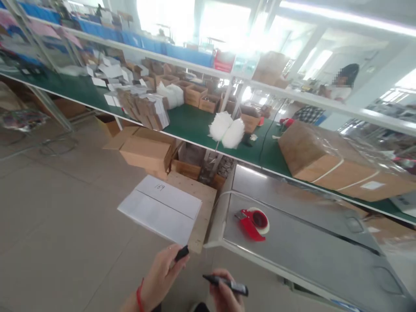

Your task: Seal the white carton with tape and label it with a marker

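Note:
My left hand (164, 273), with a red cord round its wrist, pinches a black marker cap (181, 253) between thumb and fingers. In my right hand (225, 292) is a black marker (226, 284), its bare dark tip pointing left toward the cap; the two are apart. Just beyond my left hand lies a white carton (165, 210) with a seam across its top and "169" written in dark strokes. It rests on a wooden board (203, 216). A red tape dispenser (253, 223) with a roll of tape sits on the metal surface to the right.
A metal-topped machine (282, 242) stands at the right. Behind runs a green bench (191, 123) bearing folded cartons (143, 106), white foam bundles (226, 129) and a large strapped box (338, 160). An open brown carton (146, 151) stands below. A person (339, 89) is beyond the bench.

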{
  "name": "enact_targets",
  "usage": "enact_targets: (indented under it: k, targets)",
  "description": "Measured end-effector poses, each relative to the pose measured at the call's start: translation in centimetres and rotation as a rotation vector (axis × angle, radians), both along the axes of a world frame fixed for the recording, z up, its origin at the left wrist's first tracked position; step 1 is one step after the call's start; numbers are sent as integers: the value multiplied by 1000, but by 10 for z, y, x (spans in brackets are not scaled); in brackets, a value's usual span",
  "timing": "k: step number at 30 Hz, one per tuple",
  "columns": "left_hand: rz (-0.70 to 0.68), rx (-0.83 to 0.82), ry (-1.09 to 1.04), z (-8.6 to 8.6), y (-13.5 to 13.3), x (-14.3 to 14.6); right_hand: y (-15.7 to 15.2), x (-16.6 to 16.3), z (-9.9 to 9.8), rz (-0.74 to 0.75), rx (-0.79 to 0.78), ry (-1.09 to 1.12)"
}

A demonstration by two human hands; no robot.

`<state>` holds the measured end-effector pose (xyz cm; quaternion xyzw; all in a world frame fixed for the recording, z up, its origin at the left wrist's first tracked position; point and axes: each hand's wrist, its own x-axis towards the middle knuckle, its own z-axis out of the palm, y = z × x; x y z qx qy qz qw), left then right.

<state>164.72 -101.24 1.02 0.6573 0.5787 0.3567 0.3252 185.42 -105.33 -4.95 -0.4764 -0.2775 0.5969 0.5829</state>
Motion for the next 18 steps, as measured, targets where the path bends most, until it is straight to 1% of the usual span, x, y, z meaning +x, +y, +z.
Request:
enact_targets:
  k: [2,4,5,6,7,9,11,13,15,16,18]
  targets:
    - [34,71,-15,50,-39,-20,-2,-22,75,-30,-13,84]
    - [47,151,-7,96,-65,-41,-4,-54,138,14,13,134]
    - [44,178,-5,117,-75,-53,-6,-71,163,59,46,148]
    - [37,189,-5,135,-84,-65,-8,-88,184,114,89,151]
    - [36,185,-1,151,-92,-77,-11,-105,201,169,140,148]
    - [58,154,7,172,-107,-102,-18,-138,224,265,225,131]
    - [97,146,8,181,-122,-126,-26,-169,236,306,258,118]
    - [141,171,2,178,-139,-149,-34,-198,241,364,253,107]
    - [170,172,-11,171,-154,-170,-41,-226,245,433,244,80]
    - [196,145,-22,167,-161,-179,-43,-239,246,474,239,65]
    - [294,42,-70,164,-173,-197,-46,-264,247,557,219,46]
